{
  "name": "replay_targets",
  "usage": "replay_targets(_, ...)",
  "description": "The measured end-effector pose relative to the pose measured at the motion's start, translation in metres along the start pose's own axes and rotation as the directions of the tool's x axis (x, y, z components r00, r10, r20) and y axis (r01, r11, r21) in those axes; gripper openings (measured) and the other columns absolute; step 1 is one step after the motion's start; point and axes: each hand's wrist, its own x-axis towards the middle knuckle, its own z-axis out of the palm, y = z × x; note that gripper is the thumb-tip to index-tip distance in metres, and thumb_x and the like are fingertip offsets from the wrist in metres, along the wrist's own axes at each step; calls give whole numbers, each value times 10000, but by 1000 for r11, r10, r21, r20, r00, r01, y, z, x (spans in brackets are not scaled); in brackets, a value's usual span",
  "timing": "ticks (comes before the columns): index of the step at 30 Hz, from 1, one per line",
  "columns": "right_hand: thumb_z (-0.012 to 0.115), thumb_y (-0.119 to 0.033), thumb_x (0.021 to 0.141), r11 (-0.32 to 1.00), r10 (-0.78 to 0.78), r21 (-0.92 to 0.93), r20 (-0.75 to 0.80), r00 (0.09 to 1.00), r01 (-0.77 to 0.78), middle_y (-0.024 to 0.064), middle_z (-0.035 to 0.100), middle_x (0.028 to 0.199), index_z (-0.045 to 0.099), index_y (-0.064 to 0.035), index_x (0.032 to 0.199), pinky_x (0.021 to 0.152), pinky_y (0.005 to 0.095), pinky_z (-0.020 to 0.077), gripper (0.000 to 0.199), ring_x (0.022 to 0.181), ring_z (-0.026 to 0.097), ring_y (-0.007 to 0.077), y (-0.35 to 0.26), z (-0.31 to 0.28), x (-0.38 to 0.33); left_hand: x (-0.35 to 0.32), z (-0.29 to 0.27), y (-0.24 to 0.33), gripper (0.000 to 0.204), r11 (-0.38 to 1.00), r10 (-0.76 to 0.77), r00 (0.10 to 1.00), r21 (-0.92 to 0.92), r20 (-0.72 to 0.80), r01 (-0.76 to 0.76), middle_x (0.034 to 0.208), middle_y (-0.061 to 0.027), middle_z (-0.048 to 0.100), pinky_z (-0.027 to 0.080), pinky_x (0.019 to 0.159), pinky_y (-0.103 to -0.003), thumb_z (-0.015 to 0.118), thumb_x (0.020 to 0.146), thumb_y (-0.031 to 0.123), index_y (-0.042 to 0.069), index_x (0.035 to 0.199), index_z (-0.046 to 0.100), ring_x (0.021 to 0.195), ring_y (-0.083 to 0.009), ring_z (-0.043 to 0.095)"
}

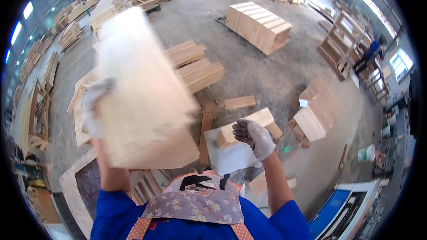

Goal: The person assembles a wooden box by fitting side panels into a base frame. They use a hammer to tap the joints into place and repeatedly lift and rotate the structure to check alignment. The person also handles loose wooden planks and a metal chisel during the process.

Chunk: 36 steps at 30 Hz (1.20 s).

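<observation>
My left hand (pixel 98 100), in a pale work glove, grips the left side of a large, pale, box-shaped wooden piece (pixel 138 75). The piece is tilted up in front of me at the left and smeared by motion. Its right edge looks jagged, and I cannot tell whether it is one box or several panels together. In a white glove with greyish fingers, my right hand (pixel 254 138) has its fingers curled, with nothing visible in them. Behind it in the view is a smaller, long wooden box (pixel 262 118), partly hidden by the hand, on a white sheet (pixel 227 155).
Stacked boards (pixel 200 69) lie beyond the large piece. Farther off, a row of joined wooden boxes (pixel 258 24) stands on a pallet. To the right are leaning panels (pixel 318 111), a shelf frame (pixel 340 44), a white bucket (pixel 367 153) and a person in blue (pixel 372 53).
</observation>
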Motion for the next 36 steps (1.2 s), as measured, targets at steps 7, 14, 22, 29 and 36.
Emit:
replay_targets(7, 352, -600, 898, 987, -86, 140, -2, 996, 85, 111, 577, 1167, 479, 9, 1238, 920, 346, 443, 709, 1047, 563, 209, -94, 70, -8, -33, 112, -54, 282, 607, -702, 500, 57, 507, 793, 884, -106, 653, 503, 723, -293, 634, 718, 86, -38, 971, 628, 793, -182, 629)
replay_targets(14, 631, -131, 818, 971, -205, -175, -281, 938, 160, 124, 624, 1007, 530, 33, 1142, 758, 279, 511, 377, 866, 624, 179, -124, 47, -7, -49, 150, -87, 436, 629, -613, 267, 255, 744, 734, 992, -64, 632, 470, 762, -256, 644, 776, 203, -38, 1131, 570, 850, -117, 588)
replay_targets(22, 611, -170, 840, 940, -340, -179, -418, 843, 290, 125, 615, 1013, 501, 39, 1183, 776, 307, 511, 417, 879, 618, 185, -181, -99, -17, -28, 163, -128, 384, 680, -682, 110, 570, 723, 462, 977, -67, 650, 479, 783, -252, 604, 868, 260, 23, 1168, 575, 882, -107, 588)
replay_targets(29, 605, -172, 838, 936, -249, -339, -448, 858, 94, 126, 606, 1042, 474, 43, 1216, 771, 294, 500, 454, 864, 613, 184, -217, -260, 53, -51, 83, -265, 334, 466, -840, 542, 521, 6, 715, 969, -95, 642, 508, 715, -275, 519, 893, 226, 32, 1164, 546, 817, -163, 631)
replay_targets(36, 666, -89, 771, 992, 25, -93, -502, 865, -83, 133, 610, 1021, 477, 63, 1188, 757, 324, 514, 482, 862, 620, 214, -179, -453, 176, -211, -3, -316, 233, -13, -730, 44, 78, -682, 997, 763, -69, 595, 482, 517, -312, 600, 845, 236, 100, 1021, 531, 555, -172, 550)
